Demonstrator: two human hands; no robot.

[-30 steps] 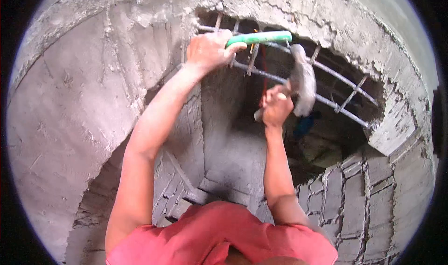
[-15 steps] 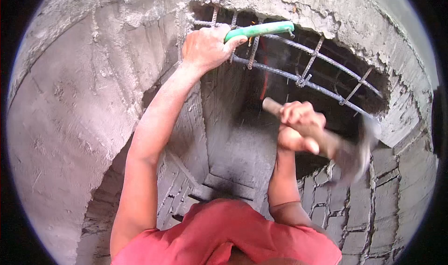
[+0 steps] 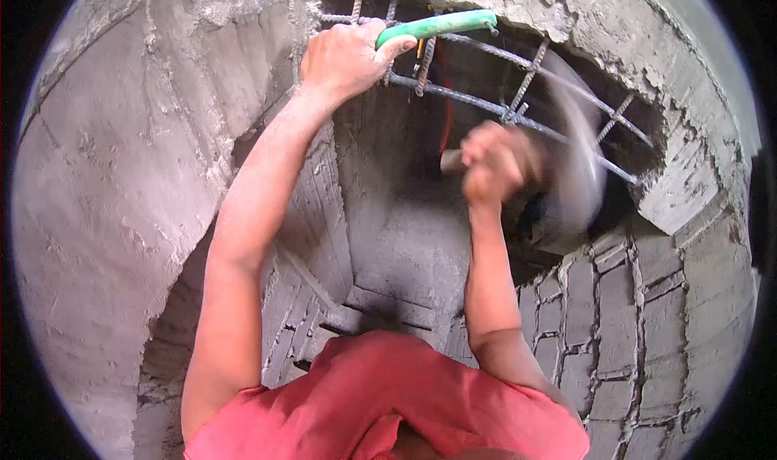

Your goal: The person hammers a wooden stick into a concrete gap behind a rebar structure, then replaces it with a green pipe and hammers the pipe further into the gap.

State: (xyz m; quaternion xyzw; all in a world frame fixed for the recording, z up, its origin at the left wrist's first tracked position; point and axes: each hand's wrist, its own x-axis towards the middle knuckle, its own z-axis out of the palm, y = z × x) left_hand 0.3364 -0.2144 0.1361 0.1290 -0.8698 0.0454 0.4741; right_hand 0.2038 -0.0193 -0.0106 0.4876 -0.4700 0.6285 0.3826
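My left hand [image 3: 344, 61] is closed around the near end of a green tube [image 3: 437, 27] at the upper edge of the opening. The tube runs to the right from between thumb and forefinger, in front of the rebar grid [image 3: 477, 104]. What lies under the curled fingers is hidden. Lower and to the right, my right hand [image 3: 494, 162] is wrapped round the wooden handle of a hammer [image 3: 451, 161]. Motion smears both this hand and the hammer's head, which shows as a pale streak in front of the rebar's right part.
Rough concrete [image 3: 599, 23] with a broken edge borders the opening. Plastered wall [image 3: 113, 176] curves along the left, and brickwork [image 3: 639, 314] stands at lower right. A thin red line [image 3: 447, 120] hangs behind the bars. Below is a grey recess [image 3: 417, 241].
The hammer has swung upward, its head now blurred across the bars. My right hand has risen slightly. My left hand keeps its grip on the green tube; the whole view has shifted a little.
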